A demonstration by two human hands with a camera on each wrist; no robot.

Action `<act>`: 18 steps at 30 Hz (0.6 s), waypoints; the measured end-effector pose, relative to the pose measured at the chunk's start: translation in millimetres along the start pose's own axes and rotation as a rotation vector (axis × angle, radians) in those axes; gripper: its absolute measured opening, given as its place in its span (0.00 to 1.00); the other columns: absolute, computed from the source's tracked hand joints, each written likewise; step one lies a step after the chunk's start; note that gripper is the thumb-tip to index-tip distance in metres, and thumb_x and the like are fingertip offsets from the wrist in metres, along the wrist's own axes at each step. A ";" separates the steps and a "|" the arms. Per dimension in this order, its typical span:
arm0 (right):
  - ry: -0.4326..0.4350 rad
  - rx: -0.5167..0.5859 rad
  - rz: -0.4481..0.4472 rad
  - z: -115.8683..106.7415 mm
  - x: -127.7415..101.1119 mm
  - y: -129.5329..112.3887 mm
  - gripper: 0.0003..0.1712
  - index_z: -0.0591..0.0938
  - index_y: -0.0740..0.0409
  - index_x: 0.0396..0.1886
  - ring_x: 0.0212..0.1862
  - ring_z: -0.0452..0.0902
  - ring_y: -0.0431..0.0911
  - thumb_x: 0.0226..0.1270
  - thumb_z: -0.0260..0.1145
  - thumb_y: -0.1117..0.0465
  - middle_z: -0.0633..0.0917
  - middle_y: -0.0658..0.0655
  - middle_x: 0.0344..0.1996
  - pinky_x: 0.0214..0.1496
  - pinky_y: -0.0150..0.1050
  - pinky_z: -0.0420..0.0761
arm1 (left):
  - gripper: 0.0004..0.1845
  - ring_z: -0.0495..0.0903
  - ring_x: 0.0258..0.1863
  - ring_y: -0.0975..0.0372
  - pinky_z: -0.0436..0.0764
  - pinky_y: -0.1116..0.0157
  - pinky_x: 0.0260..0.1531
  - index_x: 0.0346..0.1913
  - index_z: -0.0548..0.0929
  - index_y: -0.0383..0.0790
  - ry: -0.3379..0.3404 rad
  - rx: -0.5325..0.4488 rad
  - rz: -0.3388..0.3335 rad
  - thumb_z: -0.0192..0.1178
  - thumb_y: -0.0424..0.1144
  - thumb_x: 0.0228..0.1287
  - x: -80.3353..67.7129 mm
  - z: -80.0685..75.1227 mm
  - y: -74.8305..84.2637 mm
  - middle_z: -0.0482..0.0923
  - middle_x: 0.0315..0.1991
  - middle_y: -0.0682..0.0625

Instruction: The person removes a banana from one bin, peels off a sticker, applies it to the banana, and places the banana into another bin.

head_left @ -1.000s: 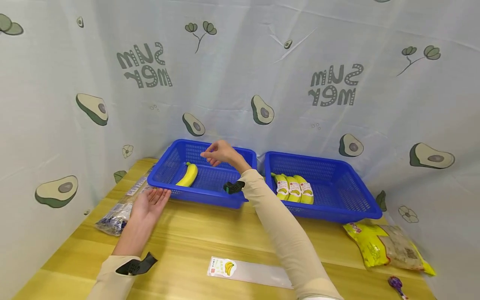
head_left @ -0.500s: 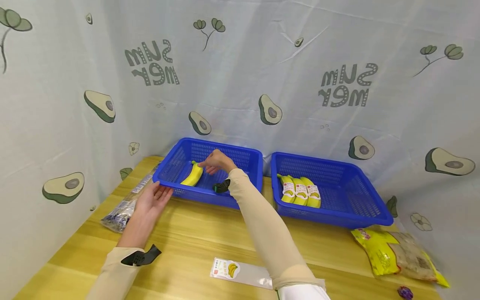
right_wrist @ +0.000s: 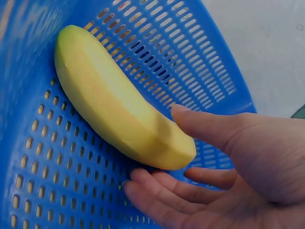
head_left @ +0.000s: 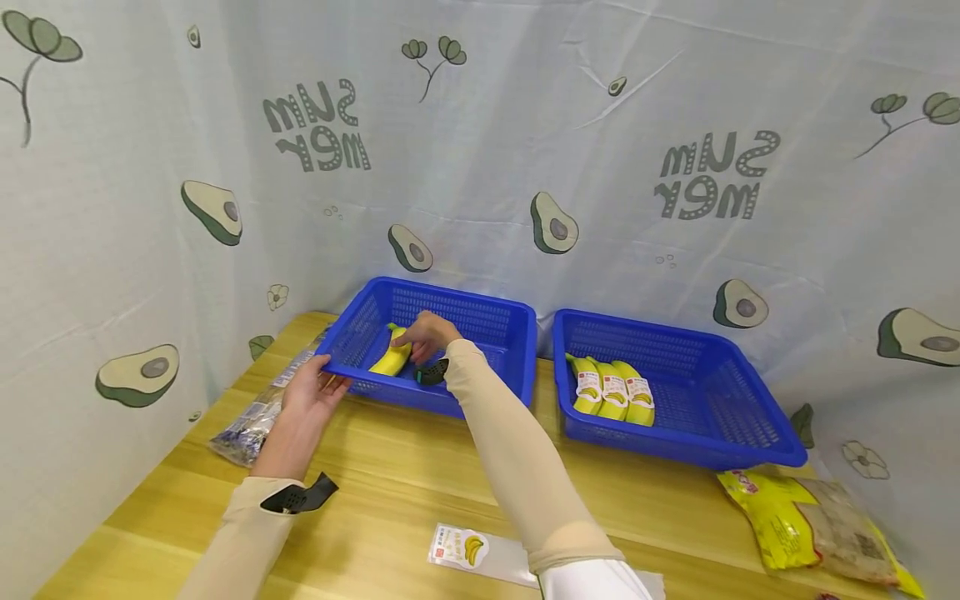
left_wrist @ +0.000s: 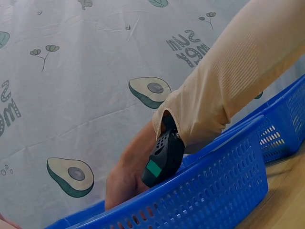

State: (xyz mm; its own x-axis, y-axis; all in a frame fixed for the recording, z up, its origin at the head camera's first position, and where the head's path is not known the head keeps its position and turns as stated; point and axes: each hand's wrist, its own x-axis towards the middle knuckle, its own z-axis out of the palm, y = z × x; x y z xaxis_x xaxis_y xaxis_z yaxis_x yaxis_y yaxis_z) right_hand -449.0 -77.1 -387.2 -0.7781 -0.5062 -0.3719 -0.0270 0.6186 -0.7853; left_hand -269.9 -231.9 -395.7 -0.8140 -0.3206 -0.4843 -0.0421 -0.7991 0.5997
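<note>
In the head view, a yellow banana [head_left: 389, 359] lies at the left end of the left blue basket [head_left: 480, 301]. My right hand [head_left: 432, 333] reaches into that basket beside it. Up close in the right wrist view, the thumb is right at one end of the banana [right_wrist: 112, 102], and the loosely bent fingers [right_wrist: 157, 195] lie along its other side. My left hand [head_left: 306, 398] holds the basket's front left corner, thumb at the rim and fingers under it. The left wrist view shows the right hand [left_wrist: 125, 183] dipping behind the basket wall [left_wrist: 214, 181].
A second blue basket [head_left: 705, 454] at right holds three banded bananas [head_left: 613, 393]. A clear bag with a banana label [head_left: 472, 550] lies in front, partly under the right forearm. A clear packet [head_left: 251, 425] lies at left, a yellow bag [head_left: 810, 529] at right.
My right hand has come down and left from above the basket to the banana. The left thumb has come onto the basket's rim. The head view has shifted slightly.
</note>
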 end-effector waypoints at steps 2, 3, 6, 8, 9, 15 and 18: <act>-0.021 -0.015 0.017 0.5 1.5 1.5 0.24 0.78 0.70 0.56 0.50 0.90 0.63 0.73 0.76 0.58 0.87 0.74 0.48 0.54 0.49 0.90 | 0.30 0.75 0.59 0.61 0.86 0.69 0.46 0.84 0.58 0.49 0.010 0.005 0.003 0.49 0.38 0.85 -1.3 -0.5 -2.3 0.71 0.62 0.49; -0.029 -0.023 0.022 0.6 2.2 2.0 0.23 0.78 0.69 0.54 0.48 0.90 0.62 0.73 0.76 0.58 0.87 0.73 0.47 0.52 0.48 0.91 | 0.31 0.75 0.60 0.61 0.86 0.69 0.47 0.84 0.57 0.48 0.013 0.011 0.007 0.49 0.38 0.85 -1.5 -0.6 -3.3 0.71 0.63 0.49; -0.052 -0.020 0.045 -0.9 2.6 3.6 0.19 0.78 0.70 0.51 0.47 0.90 0.61 0.74 0.75 0.60 0.86 0.72 0.46 0.53 0.46 0.91 | 0.31 0.74 0.63 0.60 0.85 0.69 0.50 0.85 0.57 0.48 0.017 0.014 0.004 0.49 0.38 0.85 -0.8 -0.4 -6.6 0.70 0.65 0.48; -0.046 0.002 0.055 -4.4 0.8 5.6 0.17 0.79 0.71 0.49 0.50 0.90 0.62 0.75 0.74 0.62 0.85 0.73 0.47 0.54 0.47 0.90 | 0.31 0.74 0.64 0.60 0.85 0.69 0.50 0.84 0.58 0.49 0.013 0.020 -0.001 0.49 0.38 0.85 -0.5 1.9 -9.0 0.70 0.65 0.48; -0.042 0.012 0.059 -6.4 -0.4 6.1 0.15 0.80 0.72 0.48 0.52 0.90 0.64 0.75 0.73 0.64 0.85 0.73 0.47 0.55 0.48 0.90 | 0.30 0.74 0.64 0.60 0.86 0.69 0.50 0.84 0.58 0.49 0.008 0.020 -0.006 0.49 0.38 0.85 -0.1 3.1 -9.9 0.70 0.65 0.48; -0.033 0.068 0.055 -19.0 -10.3 8.4 0.16 0.82 0.76 0.51 0.52 0.89 0.63 0.75 0.73 0.66 0.86 0.68 0.42 0.60 0.50 0.88 | 0.28 0.75 0.57 0.62 0.85 0.69 0.46 0.81 0.60 0.51 -0.031 -0.013 -0.057 0.49 0.38 0.85 -0.4 7.2 -10.8 0.70 0.61 0.50; -0.036 0.078 0.031 -27.9 -15.2 9.3 0.22 0.81 0.77 0.59 0.45 0.88 0.55 0.74 0.73 0.66 0.86 0.63 0.39 0.62 0.49 0.87 | 0.27 0.75 0.54 0.62 0.86 0.68 0.44 0.81 0.61 0.52 -0.022 -0.022 -0.068 0.50 0.38 0.85 0.0 7.9 -9.8 0.71 0.60 0.51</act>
State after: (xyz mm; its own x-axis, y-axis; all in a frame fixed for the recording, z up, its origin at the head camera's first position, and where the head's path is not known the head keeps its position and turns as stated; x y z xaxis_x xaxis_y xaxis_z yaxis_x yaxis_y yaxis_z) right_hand -455.0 -46.8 -375.1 -0.7550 -0.5094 -0.4129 0.0469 0.5861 -0.8089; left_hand -274.1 -220.1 -396.6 -0.8224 -0.2542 -0.5089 -0.0852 -0.8295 0.5520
